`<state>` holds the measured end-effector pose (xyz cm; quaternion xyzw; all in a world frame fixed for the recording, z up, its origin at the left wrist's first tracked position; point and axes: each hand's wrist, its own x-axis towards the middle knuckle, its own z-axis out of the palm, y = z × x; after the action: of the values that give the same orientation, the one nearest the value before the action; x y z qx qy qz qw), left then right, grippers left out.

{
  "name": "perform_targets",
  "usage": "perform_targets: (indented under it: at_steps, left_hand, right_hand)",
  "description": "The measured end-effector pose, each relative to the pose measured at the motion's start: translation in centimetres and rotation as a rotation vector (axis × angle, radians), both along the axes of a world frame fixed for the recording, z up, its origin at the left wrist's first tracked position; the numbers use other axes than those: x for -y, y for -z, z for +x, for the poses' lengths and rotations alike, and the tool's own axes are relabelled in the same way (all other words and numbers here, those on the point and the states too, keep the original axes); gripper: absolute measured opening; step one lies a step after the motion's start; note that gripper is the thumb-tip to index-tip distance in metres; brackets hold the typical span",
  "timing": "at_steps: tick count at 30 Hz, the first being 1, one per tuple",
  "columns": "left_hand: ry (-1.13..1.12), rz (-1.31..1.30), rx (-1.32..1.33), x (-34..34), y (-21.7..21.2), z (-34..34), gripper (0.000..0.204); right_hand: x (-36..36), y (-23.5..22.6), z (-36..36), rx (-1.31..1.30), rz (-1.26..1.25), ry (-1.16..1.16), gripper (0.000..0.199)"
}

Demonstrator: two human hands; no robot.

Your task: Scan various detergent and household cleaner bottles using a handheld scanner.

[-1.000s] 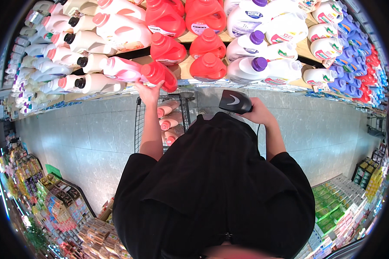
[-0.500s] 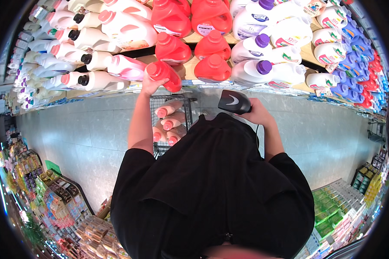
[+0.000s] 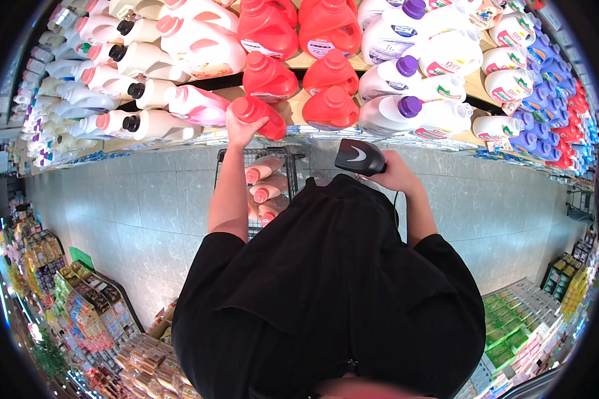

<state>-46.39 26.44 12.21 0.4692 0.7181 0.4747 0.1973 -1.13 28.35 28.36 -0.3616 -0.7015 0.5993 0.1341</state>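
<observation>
Left hand [image 3: 238,126] is wrapped around a red bottle [image 3: 263,118] at the shelf [image 3: 299,63] edge, right hand [image 3: 394,174] gripping a black scanner [image 3: 359,157]. More red bottles crowd right behind, and a cart [image 3: 259,183] sits below.

Red jugs [image 3: 329,110] mid-shelf, white purple-capped jugs [image 3: 396,114] right

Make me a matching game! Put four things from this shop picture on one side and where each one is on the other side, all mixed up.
Things:
1. red bottle
2. black scanner
3. shopping cart
4. purple-capped white bottles

Places:
a. on the grey floor below the shelf
b. in the left hand
c. lying on the shelf, right of the red ones
d. in the right hand

Pairs: 1-b, 2-d, 3-a, 4-c
</observation>
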Motion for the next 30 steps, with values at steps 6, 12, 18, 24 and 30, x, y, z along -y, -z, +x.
perform_targets:
  at_steps: [6, 12, 18, 24, 30]
  left_hand:
    - [-0.111, -0.060, -0.054, -0.6, -1.6, 1.8, 0.098]
    - [-0.201, -0.060, -0.173, -1.0, -2.6, 3.1, 0.089]
    - [-0.309, -0.073, -0.216, -1.4, -3.6, 4.9, 0.093]
    - [-0.407, -0.099, -0.289, -2.0, -3.2, 5.9, 0.097]
    - [-0.503, -0.208, -0.259, -2.7, -4.1, 7.5, 0.104]
  right_hand:
    - [0.1, -0.2, -0.2, -0.006, 0.001, 0.013, 0.034]
    - [0.0, -0.1, -0.2, 0.024, 0.005, 0.008, 0.035]
    - [0.1, 0.1, -0.2, 0.023, -0.004, 0.012, 0.036]
    - [0.1, 0.2, -0.1, 0.009, -0.004, 0.012, 0.037]
    - [0.2, 0.1, 0.0, 0.010, -0.003, 0.034, 0.038]
